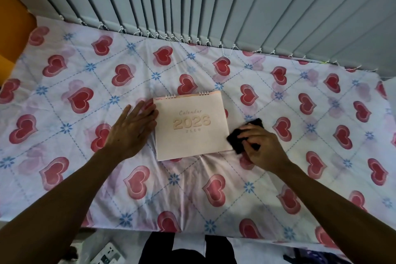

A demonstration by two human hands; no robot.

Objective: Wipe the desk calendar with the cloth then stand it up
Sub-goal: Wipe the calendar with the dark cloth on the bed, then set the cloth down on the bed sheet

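A heart-print sheet [128,66] covers the table, and near its middle a desk calendar [191,126] lies flat, cover up, spiral binding toward the far edge. The left hand [130,129] rests open and flat, fingertips touching the calendar's left edge and holding nothing, while the right hand [262,146] has its fingers closed around a dark cloth [237,137] at the calendar's right edge, apparently just overlapping it. With only fingertips steadying it on loose, wrinkled fabric, a firm wipe could slide the calendar or bunch the sheet beneath.
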